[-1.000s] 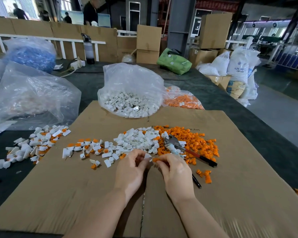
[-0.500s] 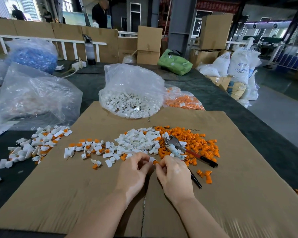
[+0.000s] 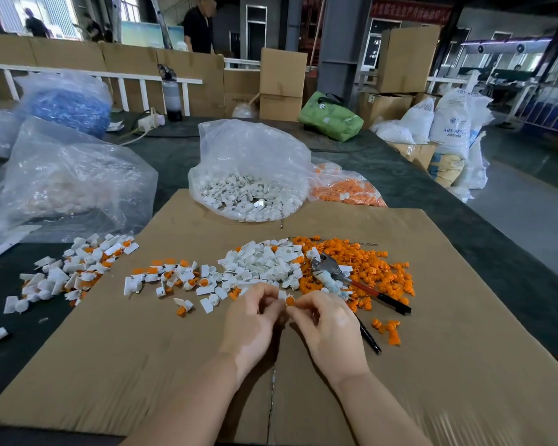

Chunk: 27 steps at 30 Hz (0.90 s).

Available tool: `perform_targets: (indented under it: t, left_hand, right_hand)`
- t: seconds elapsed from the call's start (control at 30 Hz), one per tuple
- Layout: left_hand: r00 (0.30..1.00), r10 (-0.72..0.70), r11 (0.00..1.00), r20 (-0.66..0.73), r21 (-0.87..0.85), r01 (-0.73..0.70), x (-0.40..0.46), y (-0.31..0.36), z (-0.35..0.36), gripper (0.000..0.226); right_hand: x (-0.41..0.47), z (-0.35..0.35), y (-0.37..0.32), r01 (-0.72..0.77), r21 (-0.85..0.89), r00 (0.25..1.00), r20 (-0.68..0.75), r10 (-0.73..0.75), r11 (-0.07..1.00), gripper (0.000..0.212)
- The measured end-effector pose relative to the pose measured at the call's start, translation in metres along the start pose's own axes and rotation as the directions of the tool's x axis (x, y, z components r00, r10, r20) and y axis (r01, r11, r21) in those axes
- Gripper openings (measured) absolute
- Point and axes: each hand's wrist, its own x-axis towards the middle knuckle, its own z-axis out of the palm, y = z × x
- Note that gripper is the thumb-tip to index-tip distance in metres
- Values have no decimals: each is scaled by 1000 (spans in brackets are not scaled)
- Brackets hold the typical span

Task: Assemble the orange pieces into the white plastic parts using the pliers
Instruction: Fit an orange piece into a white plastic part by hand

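My left hand (image 3: 250, 320) pinches a small white part (image 3: 282, 295) at its fingertips, my right hand (image 3: 329, 323) pinches an orange piece (image 3: 290, 300) between thumb and forefinger, the two touching at the front edge of the piles on the cardboard sheet (image 3: 448, 349). Both look light, hard moulded plastic, probably smooth and a bit slippery, easy to flick away if squeezed off-centre. Best grip, I'd say: white part by its flat sides, open socket towards the orange piece; orange piece by its rim so the stem end is free to go in. Likely too stiff to seat fully by finger pressure, hence the pliers (image 3: 335, 275), which lie untouched just right of my hands on the orange pile (image 3: 377, 268), dark handles pointing right and towards me, metal head up by the white pile (image 3: 264, 262). White parts: short, blocky, some with a round socket opening, can't tell finer detail. Orange pieces: tiny, knobby, cap-like. Finished-looking white-and-orange pieces (image 3: 174, 278) are scattered to the left, with another lot (image 3: 74, 268) further left off the cardboard edge. Bag of white parts (image 3: 248, 175) and bag of orange pieces (image 3: 345, 188) sit behind the piles.
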Motion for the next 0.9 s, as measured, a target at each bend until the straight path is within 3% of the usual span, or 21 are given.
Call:
perform_targets:
  t: [0.1, 0.3, 0.9]
  left_hand:
    - [999, -36, 993, 8, -112, 37, -1, 2, -1, 15]
    - [999, -4, 999, 42, -51, 6, -2, 3, -2, 21]
    - [1000, 11, 998, 27, -58, -9, -1, 2, 0, 12]
  right_hand:
    - [-1, -1, -1, 15, 12, 1000, -21, -15, 1000, 17]
    - [1, -4, -4, 90, -1, 996, -2, -90, 996, 27]
    - [2, -3, -2, 109, -7, 994, 10, -109, 994, 26]
